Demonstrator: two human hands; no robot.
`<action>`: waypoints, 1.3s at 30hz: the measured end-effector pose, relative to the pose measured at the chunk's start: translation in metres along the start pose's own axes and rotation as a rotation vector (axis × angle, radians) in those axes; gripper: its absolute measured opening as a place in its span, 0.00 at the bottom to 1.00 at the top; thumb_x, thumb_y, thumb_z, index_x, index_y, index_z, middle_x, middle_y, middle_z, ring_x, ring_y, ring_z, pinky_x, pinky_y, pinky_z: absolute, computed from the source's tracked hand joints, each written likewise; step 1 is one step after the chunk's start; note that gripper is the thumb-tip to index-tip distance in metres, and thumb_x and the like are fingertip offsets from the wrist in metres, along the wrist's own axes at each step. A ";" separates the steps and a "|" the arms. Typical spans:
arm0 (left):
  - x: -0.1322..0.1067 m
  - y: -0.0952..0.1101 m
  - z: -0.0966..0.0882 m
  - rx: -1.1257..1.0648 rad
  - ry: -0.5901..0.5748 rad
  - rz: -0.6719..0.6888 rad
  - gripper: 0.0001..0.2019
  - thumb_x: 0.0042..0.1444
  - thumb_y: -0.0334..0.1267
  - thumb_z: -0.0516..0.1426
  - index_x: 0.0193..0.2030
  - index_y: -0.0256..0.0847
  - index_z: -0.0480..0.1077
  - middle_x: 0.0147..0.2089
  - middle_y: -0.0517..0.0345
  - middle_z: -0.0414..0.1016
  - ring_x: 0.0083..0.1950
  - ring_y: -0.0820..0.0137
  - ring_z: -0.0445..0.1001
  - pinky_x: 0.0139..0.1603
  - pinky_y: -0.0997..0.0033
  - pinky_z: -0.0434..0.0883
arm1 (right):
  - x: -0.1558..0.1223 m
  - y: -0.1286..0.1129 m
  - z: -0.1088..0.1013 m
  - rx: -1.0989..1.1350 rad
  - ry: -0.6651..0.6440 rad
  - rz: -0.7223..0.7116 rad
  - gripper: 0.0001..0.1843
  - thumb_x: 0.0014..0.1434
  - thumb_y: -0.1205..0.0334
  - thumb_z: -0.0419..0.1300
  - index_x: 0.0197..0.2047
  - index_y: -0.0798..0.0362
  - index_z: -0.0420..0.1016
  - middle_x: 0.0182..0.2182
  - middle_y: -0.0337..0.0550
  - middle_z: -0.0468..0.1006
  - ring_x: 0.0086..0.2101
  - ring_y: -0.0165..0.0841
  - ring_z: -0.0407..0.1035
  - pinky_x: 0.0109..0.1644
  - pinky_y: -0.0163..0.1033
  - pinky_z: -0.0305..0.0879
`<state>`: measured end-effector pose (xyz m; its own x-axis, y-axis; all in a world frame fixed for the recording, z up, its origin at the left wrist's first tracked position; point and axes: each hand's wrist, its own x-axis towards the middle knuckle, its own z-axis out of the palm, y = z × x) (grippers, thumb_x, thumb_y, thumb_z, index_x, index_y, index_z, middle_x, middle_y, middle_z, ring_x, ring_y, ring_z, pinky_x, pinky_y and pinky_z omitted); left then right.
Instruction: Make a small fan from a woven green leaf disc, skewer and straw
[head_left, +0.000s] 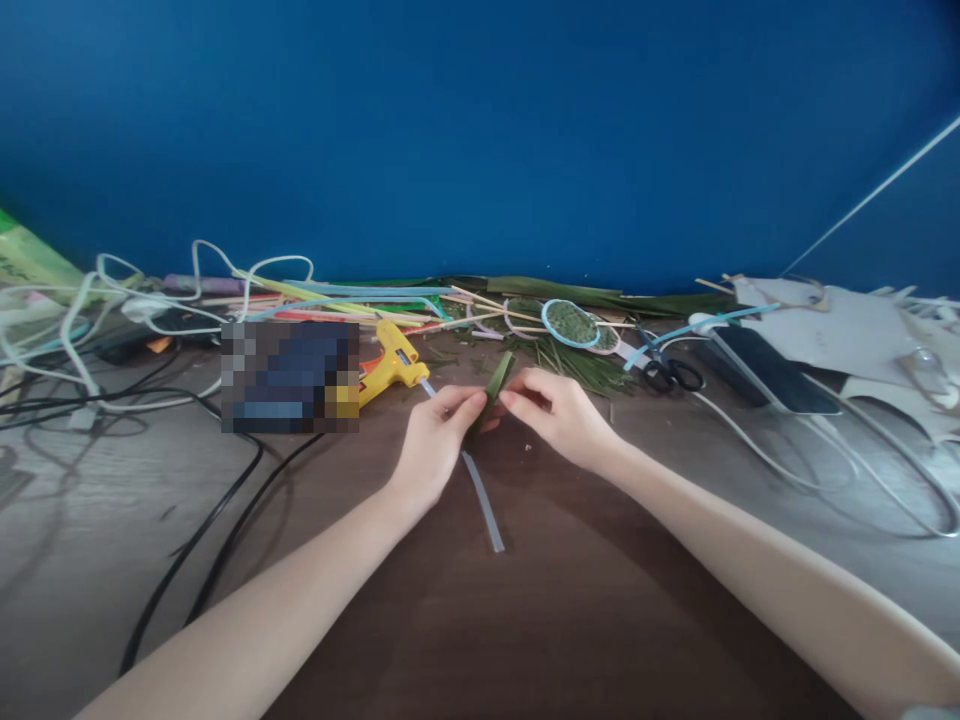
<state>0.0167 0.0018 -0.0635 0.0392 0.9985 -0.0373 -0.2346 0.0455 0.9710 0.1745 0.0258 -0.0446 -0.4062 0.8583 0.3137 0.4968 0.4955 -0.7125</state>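
Observation:
My left hand [433, 440] is closed, pinching a narrow, folded-looking strip of green leaf [498, 382] between thumb and fingers. The strip's tip points up and away from me. My right hand [561, 412] is closed too, thumb and forefinger together at the strip's right edge; its other fingers are curled. Below my left hand a whitish translucent strip [484, 505] lies on the brown table [585, 600], its far end hidden by the hand. Just beyond that hand is a yellow glue gun [396, 362], partly covered by a blurred-out patch.
Black scissors [673, 376] and a phone [776, 368] lie to the right, beside white cables. At the back are round rimmed pieces filled with green bits [571, 322], thin sticks, straws and long leaves [555, 291]. Black cables [217, 530] and tangled white cords cross the left side.

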 end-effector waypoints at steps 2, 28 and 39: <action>-0.001 0.001 -0.001 0.083 -0.024 0.008 0.12 0.49 0.43 0.60 0.34 0.35 0.75 0.32 0.54 0.77 0.34 0.68 0.75 0.42 0.66 0.72 | -0.002 -0.003 0.004 0.084 0.000 0.021 0.08 0.58 0.61 0.52 0.30 0.54 0.67 0.27 0.41 0.72 0.29 0.31 0.66 0.34 0.37 0.61; -0.007 0.010 0.004 0.473 -0.095 0.118 0.06 0.54 0.36 0.51 0.30 0.39 0.67 0.28 0.59 0.73 0.34 0.68 0.72 0.38 0.70 0.65 | -0.006 0.000 0.004 0.149 0.025 0.080 0.11 0.58 0.60 0.51 0.26 0.51 0.56 0.19 0.32 0.59 0.22 0.26 0.54 0.27 0.33 0.52; -0.004 0.002 -0.002 0.360 -0.060 0.091 0.05 0.53 0.39 0.54 0.32 0.40 0.65 0.24 0.63 0.72 0.26 0.73 0.68 0.28 0.75 0.61 | -0.006 0.001 0.006 0.293 -0.086 0.130 0.07 0.57 0.62 0.51 0.28 0.52 0.58 0.22 0.34 0.67 0.24 0.26 0.60 0.30 0.34 0.56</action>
<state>0.0145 -0.0019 -0.0623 0.0934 0.9940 0.0564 0.1161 -0.0672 0.9910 0.1728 0.0202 -0.0504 -0.4237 0.8910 0.1632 0.3120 0.3127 -0.8972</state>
